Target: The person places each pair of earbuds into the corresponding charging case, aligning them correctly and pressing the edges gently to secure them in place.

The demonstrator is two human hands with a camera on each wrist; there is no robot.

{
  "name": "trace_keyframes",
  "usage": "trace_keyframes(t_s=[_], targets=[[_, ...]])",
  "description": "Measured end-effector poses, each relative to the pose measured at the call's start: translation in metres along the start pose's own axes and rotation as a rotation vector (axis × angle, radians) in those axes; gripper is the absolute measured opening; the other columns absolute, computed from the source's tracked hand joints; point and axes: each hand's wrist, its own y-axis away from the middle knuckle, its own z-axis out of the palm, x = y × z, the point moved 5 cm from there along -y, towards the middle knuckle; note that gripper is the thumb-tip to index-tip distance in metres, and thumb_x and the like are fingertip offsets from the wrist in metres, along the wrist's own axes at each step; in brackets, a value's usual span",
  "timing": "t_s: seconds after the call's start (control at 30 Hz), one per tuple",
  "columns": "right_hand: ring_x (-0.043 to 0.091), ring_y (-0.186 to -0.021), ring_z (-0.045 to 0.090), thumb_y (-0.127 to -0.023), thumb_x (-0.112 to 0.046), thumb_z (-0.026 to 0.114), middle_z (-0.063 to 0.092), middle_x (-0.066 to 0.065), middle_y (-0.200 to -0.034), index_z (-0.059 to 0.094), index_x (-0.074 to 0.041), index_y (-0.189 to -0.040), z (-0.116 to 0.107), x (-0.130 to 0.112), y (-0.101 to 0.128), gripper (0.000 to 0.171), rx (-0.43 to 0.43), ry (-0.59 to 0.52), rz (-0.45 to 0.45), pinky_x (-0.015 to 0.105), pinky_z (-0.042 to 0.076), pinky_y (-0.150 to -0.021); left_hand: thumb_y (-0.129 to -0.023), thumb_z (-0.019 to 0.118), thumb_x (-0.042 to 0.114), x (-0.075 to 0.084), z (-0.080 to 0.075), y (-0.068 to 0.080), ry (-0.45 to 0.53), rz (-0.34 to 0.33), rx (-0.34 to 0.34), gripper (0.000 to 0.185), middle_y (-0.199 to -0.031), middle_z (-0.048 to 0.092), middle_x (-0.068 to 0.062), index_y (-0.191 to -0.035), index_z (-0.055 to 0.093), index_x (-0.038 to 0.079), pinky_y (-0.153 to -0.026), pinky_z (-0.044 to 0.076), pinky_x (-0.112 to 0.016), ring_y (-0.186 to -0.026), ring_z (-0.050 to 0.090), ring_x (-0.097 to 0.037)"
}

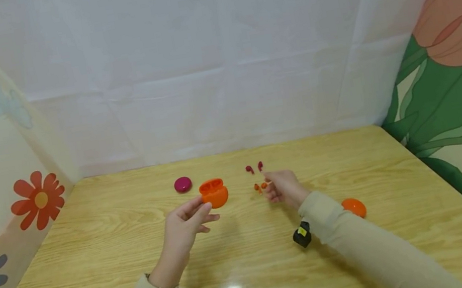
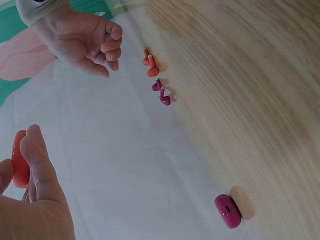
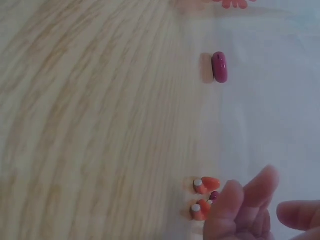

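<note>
Head view, left to right: at the left edge of the frame a wall panel with a red flower [image 1: 38, 199] borders the wooden table [image 1: 96, 268]. Left of centre, a closed magenta case [image 1: 182, 184] lies flat on the table, well apart from both hands. Just right of it, the left hand [image 1: 185, 228] lifts the orange case [image 1: 214, 193] off the table, thumb and fingertips pinching its lower left side so that the open top faces up, likely to keep its hollow reachable from the other side. Right of centre, two orange earbuds [image 1: 260, 187] lie side by side on the table, with two magenta earbuds [image 1: 254, 167] just above them in the frame. The right hand [image 1: 283, 188] hovers at the orange pair, its fingers loosely curled and close together, holding nothing; the right wrist view shows the fingertips [image 3: 235, 200] just beside the orange earbuds [image 3: 202, 197], not clearly touching. Lower right, beyond the beige sleeve, an orange lid-like piece [image 1: 354, 207] rests on the table, apparently set aside out of the way.
</note>
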Motion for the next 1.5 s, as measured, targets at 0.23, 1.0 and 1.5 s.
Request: trace_keyframes(t_s=[0.23, 1.0, 1.5], targets=[[0.007, -0.045, 0.054, -0.103, -0.017, 0.048, 0.060, 0.003, -0.061, 0.045, 0.011, -0.127, -0.006, 0.004, -0.005, 0.037, 0.022, 0.024, 0.052, 0.022, 0.049, -0.047, -0.095, 0.063, 0.007, -0.002, -0.001, -0.001, 0.008, -0.007, 0.003, 0.038, -0.112, 0.069, -0.018, -0.129, 0.057, -0.007, -0.062, 0.053, -0.023, -0.076, 0.071, -0.011], [0.011, -0.050, 0.062, -0.097, -0.001, 0.054, 0.063, 0.005, -0.063, 0.056, 0.007, -0.105, -0.005, 0.020, -0.015, 0.011, -0.013, 0.075, 0.118, 0.025, 0.053, -0.050, -0.096, 0.062, 0.011, -0.005, -0.002, -0.001, 0.019, -0.010, -0.026, 0.038, -0.113, 0.069, -0.016, -0.130, 0.057, -0.006, -0.063, 0.053, -0.025, -0.075, 0.071, -0.011], [0.010, -0.041, 0.058, -0.094, 0.004, 0.054, 0.060, 0.005, -0.054, 0.056, 0.008, -0.099, -0.003, 0.024, -0.020, 0.007, 0.020, 0.108, 0.125, 0.023, 0.050, -0.042, -0.096, 0.062, 0.011, -0.007, 0.000, 0.000, 0.018, -0.041, -0.037, 0.039, -0.114, 0.068, -0.017, -0.131, 0.055, -0.007, -0.063, 0.053, -0.024, -0.075, 0.071, -0.011]])
